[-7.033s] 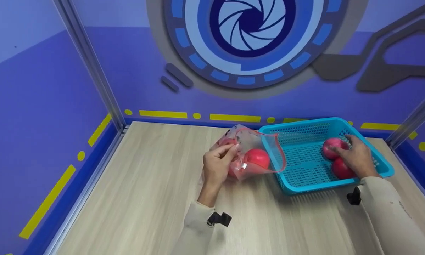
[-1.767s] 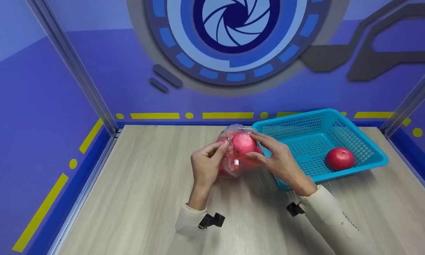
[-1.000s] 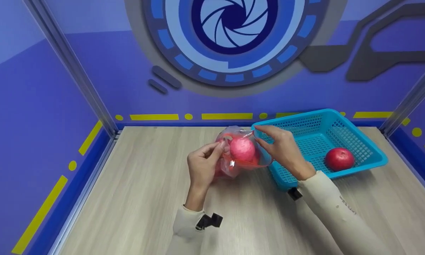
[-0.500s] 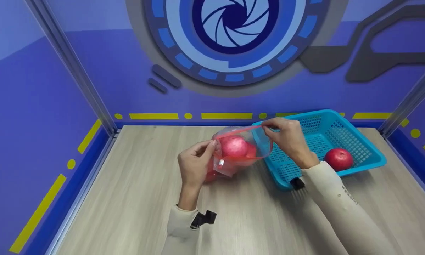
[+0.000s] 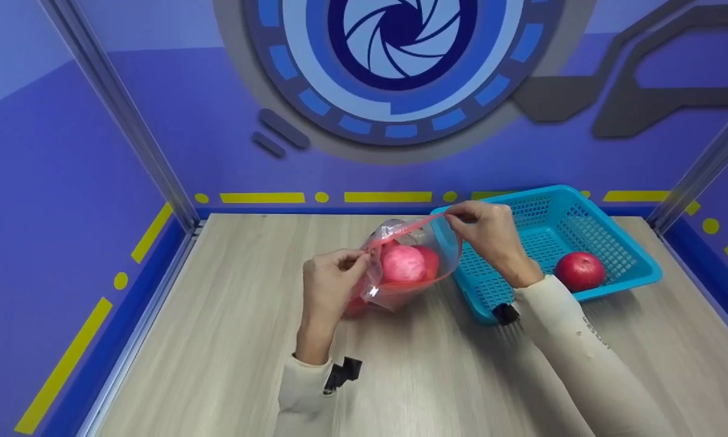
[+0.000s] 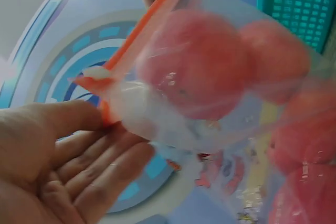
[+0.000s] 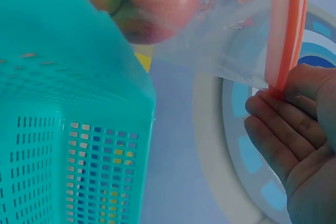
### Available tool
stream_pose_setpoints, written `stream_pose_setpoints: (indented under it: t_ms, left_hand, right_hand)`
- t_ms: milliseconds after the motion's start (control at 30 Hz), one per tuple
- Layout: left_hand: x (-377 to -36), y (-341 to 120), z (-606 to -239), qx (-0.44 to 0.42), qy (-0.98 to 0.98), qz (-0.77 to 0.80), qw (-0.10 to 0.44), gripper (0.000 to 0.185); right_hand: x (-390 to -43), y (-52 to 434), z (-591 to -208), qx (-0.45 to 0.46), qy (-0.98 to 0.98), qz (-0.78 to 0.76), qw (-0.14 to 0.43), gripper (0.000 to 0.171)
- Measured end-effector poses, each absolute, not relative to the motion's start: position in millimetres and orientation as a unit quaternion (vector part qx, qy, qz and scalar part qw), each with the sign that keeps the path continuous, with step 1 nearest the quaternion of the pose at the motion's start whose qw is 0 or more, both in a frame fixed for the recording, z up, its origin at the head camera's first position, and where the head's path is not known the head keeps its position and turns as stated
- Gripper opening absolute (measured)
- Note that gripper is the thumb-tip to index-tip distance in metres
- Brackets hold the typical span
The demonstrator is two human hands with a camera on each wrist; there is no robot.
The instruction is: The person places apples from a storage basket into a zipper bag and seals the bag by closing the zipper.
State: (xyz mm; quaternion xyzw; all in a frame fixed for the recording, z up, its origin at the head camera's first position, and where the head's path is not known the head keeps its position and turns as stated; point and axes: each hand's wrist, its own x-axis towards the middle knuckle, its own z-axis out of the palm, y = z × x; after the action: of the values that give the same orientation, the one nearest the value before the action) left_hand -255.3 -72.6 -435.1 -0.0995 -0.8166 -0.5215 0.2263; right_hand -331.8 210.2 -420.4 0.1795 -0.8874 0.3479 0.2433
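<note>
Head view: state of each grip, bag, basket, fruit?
Left grip: pinching bag edge
Right grip: pinching bag edge
Clear bag: mouth spread open
Bagged fruit: several, inside
Blue basket: upright, holding one fruit
Basket fruit: loose, unheld

Blue walls (image 5: 48,212) round a pale surface (image 5: 242,315) — yellow dashes (image 5: 263,198) low down, a ringed emblem (image 5: 402,67) behind — metal posts (image 5: 125,115) at corners

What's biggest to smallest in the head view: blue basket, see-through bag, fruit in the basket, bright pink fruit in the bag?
1. Blue basket
2. See-through bag
3. Fruit in the basket and bright pink fruit in the bag: they look too alike to rank.
</note>
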Motion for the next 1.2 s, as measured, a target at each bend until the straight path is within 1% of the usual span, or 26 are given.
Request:
stream_pose_setpoints:
  t_ms: [133, 167, 233, 267, 333, 500, 567, 633, 767, 1000, 1200]
  left_hand:
    - [-249, -77, -429, -0.121, -0.836, -0.516, 0.141, 0.009]
    - [-248, -79, -429, -0.13, -0.835, -0.519, 0.127, 0.009]
    - [-247, -81, -429, -0.137, -0.825, -0.536, 0.118, 0.007]
    - [-247, -82, -429, -0.136, -0.817, -0.546, 0.124, 0.006]
    - [-247, -82, -430, -0.128, -0.802, -0.563, 0.153, 0.005]
    - [-250, -79, -430, -0.089, -0.744, -0.611, 0.253, 0.004]
    - [-252, -78, -431, -0.075, -0.718, -0.632, 0.28, 0.006]
    - [-255, -77, -433, -0.063, -0.698, -0.65, 0.295, 0.007]
    - [-260, -78, -438, -0.05, -0.682, -0.665, 0.3, 0.01]
    - [-266, -79, -441, -0.059, -0.664, -0.7, 0.258, 0.012]
    - [-266, -77, -440, -0.057, -0.662, -0.704, 0.25, 0.013]
  right_hand:
    - [-331, 213, -423, 0.161, -0.887, 0.362, 0.237, 0.018]
    - [-331, 214, -424, 0.159, -0.886, 0.365, 0.238, 0.018]
    - [-331, 215, -426, 0.159, -0.883, 0.369, 0.242, 0.017]
    - [-331, 216, -427, 0.161, -0.882, 0.369, 0.246, 0.017]
    - [-332, 218, -428, 0.168, -0.878, 0.368, 0.257, 0.016]
    - [-336, 218, -425, 0.192, -0.861, 0.368, 0.295, 0.014]
    - [-337, 217, -423, 0.195, -0.856, 0.371, 0.303, 0.015]
    - [-338, 215, -420, 0.193, -0.854, 0.377, 0.302, 0.016]
    - [-337, 213, -418, 0.181, -0.862, 0.384, 0.276, 0.018]
    - [-335, 219, -423, 0.176, -0.87, 0.387, 0.25, 0.021]
    - [-327, 225, -422, 0.198, -0.866, 0.4, 0.225, 0.032]
